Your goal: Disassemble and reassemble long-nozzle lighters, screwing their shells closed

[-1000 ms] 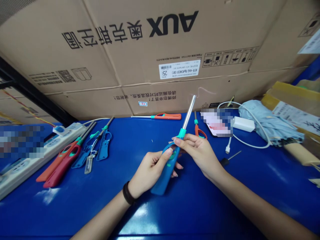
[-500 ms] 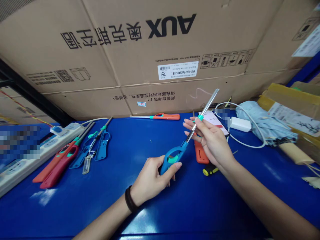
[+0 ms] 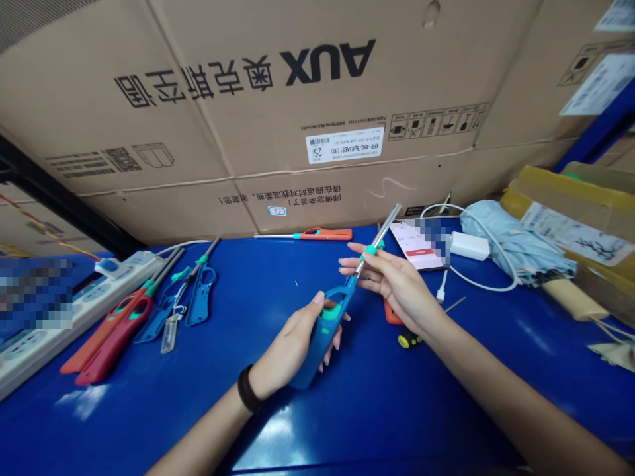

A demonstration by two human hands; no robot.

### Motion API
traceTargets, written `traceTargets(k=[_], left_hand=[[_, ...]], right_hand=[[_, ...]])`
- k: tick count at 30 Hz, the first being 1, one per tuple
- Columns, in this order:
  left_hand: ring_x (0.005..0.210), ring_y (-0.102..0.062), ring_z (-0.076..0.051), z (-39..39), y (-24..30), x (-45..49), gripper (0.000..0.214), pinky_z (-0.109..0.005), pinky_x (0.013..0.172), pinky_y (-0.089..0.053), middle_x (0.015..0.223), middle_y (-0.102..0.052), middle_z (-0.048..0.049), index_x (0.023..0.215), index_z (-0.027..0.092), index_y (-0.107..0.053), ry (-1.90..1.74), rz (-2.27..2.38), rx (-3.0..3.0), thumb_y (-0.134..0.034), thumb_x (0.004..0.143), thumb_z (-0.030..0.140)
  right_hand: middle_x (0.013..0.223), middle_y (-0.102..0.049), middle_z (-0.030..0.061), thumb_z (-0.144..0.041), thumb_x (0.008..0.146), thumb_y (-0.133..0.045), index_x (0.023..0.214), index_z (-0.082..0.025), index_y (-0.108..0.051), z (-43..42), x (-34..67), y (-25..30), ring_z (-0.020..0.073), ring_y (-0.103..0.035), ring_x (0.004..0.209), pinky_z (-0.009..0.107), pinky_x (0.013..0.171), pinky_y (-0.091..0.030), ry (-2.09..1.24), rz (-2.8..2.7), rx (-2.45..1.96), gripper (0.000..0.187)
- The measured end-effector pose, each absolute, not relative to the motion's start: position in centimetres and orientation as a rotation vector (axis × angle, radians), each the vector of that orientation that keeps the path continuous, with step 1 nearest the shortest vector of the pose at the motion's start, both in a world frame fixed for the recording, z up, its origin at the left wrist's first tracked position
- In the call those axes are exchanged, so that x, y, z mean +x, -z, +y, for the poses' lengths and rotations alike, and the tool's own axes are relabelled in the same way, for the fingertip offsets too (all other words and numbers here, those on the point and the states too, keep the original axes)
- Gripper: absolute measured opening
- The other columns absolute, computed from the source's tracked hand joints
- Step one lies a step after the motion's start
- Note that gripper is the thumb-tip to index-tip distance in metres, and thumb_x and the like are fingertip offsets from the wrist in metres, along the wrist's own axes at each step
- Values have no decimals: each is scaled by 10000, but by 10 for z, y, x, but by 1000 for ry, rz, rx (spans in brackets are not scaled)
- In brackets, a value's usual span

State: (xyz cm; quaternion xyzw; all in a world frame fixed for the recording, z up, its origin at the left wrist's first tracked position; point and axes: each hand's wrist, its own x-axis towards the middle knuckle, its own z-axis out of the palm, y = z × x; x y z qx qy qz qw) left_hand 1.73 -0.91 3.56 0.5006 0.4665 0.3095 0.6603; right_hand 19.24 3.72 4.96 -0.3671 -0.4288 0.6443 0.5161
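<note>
My left hand [image 3: 290, 347] is wrapped round the blue handle of a long-nosed lighter [image 3: 322, 327], thumb on its green trigger. The lighter's metal tube [image 3: 384, 231] slants up to the right. My right hand [image 3: 391, 281] pinches the green collar [image 3: 370, 251] on that tube, other fingers stretched out. An orange lighter [image 3: 389, 312] lies partly hidden under my right hand, with a screwdriver's black-and-yellow handle [image 3: 409, 340] beside it.
Several red and blue lighters [image 3: 143, 307] lie at the left beside a white power strip [image 3: 49, 324]. Another orange lighter [image 3: 317, 234] lies by the big cardboard box [image 3: 278, 99]. A phone [image 3: 417, 238], a white charger with its cable [image 3: 469, 248] and a folded umbrella [image 3: 520, 248] are at the right.
The green collar has slid up the metal tube, off the handle, with my right hand on it. The lighter has tipped over to the right, then come back lower and nearer.
</note>
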Motion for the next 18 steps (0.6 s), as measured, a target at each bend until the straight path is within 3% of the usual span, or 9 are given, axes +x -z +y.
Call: traceTargets(k=[4, 7, 12, 18], left_hand=[[509, -489, -86, -6, -44, 9, 371, -176, 455, -442, 672, -536, 1, 826, 143, -540, -615, 934, 1103, -508, 855, 512], [537, -528, -93, -5, -49, 3, 331, -196, 480, -472, 716, -552, -5, 878, 145, -517, -577, 923, 1120, -583, 828, 465], [606, -598, -113, -10, -52, 6, 391, -259, 551, -529, 899, -585, -45, 954, 148, -491, -652, 991, 1251, -589, 812, 499], [555, -533, -87, -22, -41, 7, 376, -201, 493, -426, 828, -608, -33, 982, 134, -519, -711, 1137, 1348, -448, 898, 494]], right_hand=[[850, -740, 40, -266, 813, -568, 1056, -211, -556, 35, 187, -47, 187, -694, 869, 302, 740, -522, -1575, -1085, -915, 250], [912, -730, 49, -285, 817, -573, 942, -210, -503, 33, 182, -43, 184, -687, 885, 307, 722, -534, -1643, -1114, -949, 162], [1118, -659, 73, -297, 705, -733, 894, -229, -388, 28, 177, -36, 181, -669, 922, 349, 759, -568, -1713, -1262, -918, 399], [1304, -526, 156, -236, 670, -750, 995, -226, -337, 23, 171, -34, 179, -673, 906, 414, 863, -535, -1864, -1233, -985, 526]])
